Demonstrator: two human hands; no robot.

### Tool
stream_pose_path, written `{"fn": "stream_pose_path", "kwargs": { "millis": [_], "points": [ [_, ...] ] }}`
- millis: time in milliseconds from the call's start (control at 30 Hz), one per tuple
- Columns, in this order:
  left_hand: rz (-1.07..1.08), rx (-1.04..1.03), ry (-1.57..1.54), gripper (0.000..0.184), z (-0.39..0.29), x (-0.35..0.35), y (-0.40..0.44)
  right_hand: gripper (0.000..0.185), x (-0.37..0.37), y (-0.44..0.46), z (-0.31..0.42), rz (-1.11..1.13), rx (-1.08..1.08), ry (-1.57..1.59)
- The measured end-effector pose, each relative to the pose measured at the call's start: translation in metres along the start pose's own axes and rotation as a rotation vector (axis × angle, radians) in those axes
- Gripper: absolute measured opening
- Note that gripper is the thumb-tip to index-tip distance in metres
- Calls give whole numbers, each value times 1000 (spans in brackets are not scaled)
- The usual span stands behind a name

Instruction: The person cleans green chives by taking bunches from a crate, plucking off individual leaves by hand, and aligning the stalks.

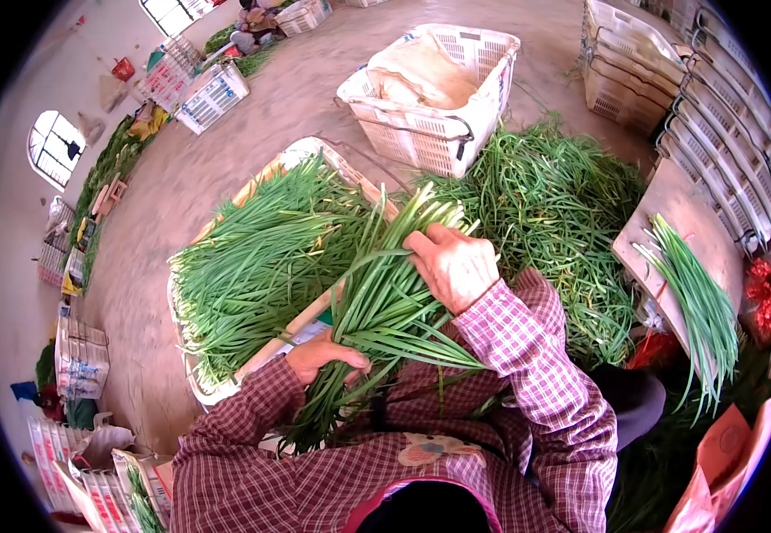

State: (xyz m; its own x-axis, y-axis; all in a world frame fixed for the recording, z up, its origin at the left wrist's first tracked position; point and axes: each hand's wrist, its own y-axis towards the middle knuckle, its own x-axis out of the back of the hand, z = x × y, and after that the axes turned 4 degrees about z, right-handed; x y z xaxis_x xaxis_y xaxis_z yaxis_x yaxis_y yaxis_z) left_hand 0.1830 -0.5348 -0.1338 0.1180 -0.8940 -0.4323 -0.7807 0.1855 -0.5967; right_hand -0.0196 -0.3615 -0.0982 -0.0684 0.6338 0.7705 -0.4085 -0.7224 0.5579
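A loose bunch of garlic chives (383, 306) lies slantwise over my lap, its pale stem ends up and its green leaf tips hanging down. My right hand (452, 266) is closed on it near the stem ends, fingers curled over the stems. Lower down, my left hand (325, 355) grips the leafy part, thumb on top and the other fingers mostly hidden beneath. Some leaves stick out sideways below my right hand. Just left of the bunch, a crate (183, 355) with a wooden bar across it is filled with neatly laid chives (261, 258).
A big heap of loose chives (554, 213) lies to the right. Beyond it stands a white crate (412, 133) with a sack inside. On a board (634, 226) at far right lies a tied chive bundle (692, 284), near red ties (765, 298) and stacked crates (727, 124).
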Motion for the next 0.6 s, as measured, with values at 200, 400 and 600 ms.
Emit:
{"fn": "stream_pose_path", "kwargs": {
  "millis": [200, 400, 600],
  "points": [
    [16, 0, 44, 32, 3, 4, 2, 6, 19, 18, -34, -109, -9, -90],
    [8, -32, 194, 46, 14, 8, -1, 4, 77, 38, -117, -385, -196, -243],
    [-8, -36, 31, 37, 18, 19, -5, 30, 107, -11, -173, -59, -648, -565]
  ]
}}
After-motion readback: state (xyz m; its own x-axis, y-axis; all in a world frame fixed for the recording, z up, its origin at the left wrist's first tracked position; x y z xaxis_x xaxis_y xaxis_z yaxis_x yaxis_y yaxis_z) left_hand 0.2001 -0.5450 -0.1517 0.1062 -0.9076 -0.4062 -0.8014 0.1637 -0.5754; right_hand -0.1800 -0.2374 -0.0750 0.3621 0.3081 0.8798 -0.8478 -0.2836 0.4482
